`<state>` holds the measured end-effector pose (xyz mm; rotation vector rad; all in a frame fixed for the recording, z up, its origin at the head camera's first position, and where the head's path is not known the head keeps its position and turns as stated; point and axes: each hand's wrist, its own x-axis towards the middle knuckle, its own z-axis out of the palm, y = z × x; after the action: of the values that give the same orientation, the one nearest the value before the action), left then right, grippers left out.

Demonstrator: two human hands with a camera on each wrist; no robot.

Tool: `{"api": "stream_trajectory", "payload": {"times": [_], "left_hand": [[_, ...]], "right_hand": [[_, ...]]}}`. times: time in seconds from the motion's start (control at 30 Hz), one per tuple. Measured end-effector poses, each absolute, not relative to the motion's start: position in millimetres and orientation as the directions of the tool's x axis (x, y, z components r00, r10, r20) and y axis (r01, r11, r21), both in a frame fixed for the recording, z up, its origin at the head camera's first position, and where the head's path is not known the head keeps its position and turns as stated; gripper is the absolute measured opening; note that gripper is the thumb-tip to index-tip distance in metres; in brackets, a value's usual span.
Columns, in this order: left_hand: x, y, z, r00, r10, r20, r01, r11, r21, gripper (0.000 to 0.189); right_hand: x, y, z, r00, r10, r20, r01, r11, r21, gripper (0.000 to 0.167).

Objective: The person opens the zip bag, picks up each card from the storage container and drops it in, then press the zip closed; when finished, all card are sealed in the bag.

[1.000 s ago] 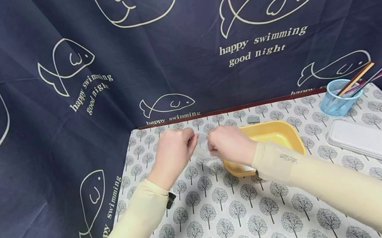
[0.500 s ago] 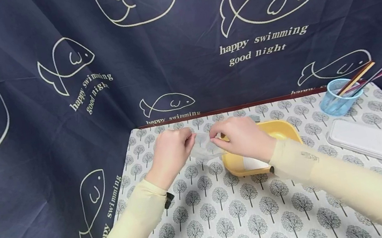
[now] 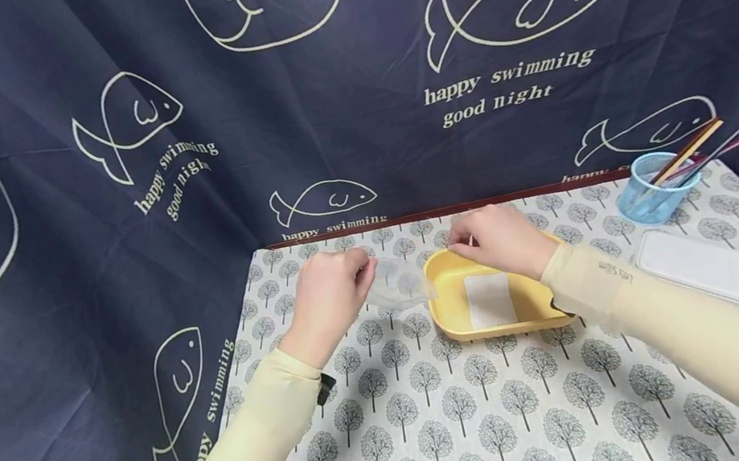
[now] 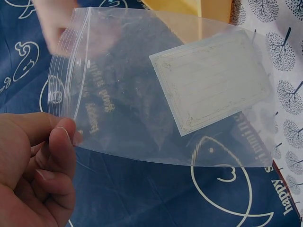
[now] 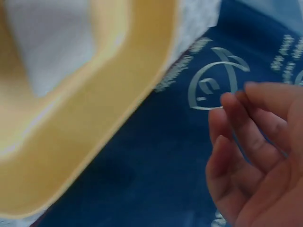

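In the head view my left hand (image 3: 334, 289) pinches the edge of a clear zip-lock bag (image 3: 399, 284) above the table. The left wrist view shows thumb and finger on the bag's corner, right at the zip strip. Inside the bag (image 4: 128, 137) lies a pale card (image 4: 213, 82) with a thin decorative border, tilted. My right hand (image 3: 502, 241) is over the back of a yellow tray (image 3: 504, 331). Its fingers are loosely bent and hold nothing in the right wrist view. A white card or paper (image 3: 490, 300) lies in the tray.
A blue mesh pen cup (image 3: 657, 194) with several pencils or pens stands at the back right. Before it lies a long white case (image 3: 729, 276). A tree-print cloth (image 3: 429, 408) covers the table. A dark blue fish-print curtain (image 3: 381, 122) hangs behind and at the left.
My right hand has come off the bag and moved right, over the tray, uncovering the white card. My left hand keeps its pinch on the bag, nearly in place.
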<state>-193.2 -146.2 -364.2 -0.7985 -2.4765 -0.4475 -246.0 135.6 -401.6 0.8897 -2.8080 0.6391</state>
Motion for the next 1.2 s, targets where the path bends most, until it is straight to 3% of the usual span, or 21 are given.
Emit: {"api": "stream_trajectory", "payload": {"times": [0.27, 0.43, 0.6, 0.73, 0.93, 1.2], "left_hand": [[-192.7, -147.0, -365.5, -0.706, 0.449, 0.547, 0.61, 0.778, 0.148, 0.027], [-192.8, -148.1, -366.2, -0.706, 0.451, 0.547, 0.609, 0.78, 0.144, 0.028], [-193.1, -149.4, -367.2, -0.709, 0.449, 0.543, 0.609, 0.779, 0.151, 0.028], [-192.5, -149.4, -366.9, -0.711, 0.452, 0.54, 0.609, 0.779, 0.151, 0.032], [-191.3, -148.5, -365.7, -0.716, 0.449, 0.534, 0.606, 0.779, 0.158, 0.032], [-191.3, -149.1, -366.4, -0.72, 0.45, 0.529, 0.603, 0.783, 0.154, 0.037]], "right_hand": [[-263.2, 156.8, -439.2, -0.8, -0.6, 0.02, -0.585, 0.772, -0.248, 0.017], [-269.7, 164.6, -456.5, -0.796, -0.599, -0.081, -0.58, 0.794, -0.182, 0.009], [-271.3, 169.3, -465.4, -0.786, -0.578, -0.221, -0.544, 0.815, -0.198, 0.016], [-268.9, 169.2, -469.1, -0.779, -0.547, -0.306, -0.506, 0.837, -0.207, 0.032], [-267.9, 165.9, -476.5, -0.783, -0.517, -0.346, -0.493, 0.855, -0.162, 0.051], [-266.0, 163.3, -486.8, -0.786, -0.549, -0.284, -0.562, 0.826, -0.043, 0.052]]}}
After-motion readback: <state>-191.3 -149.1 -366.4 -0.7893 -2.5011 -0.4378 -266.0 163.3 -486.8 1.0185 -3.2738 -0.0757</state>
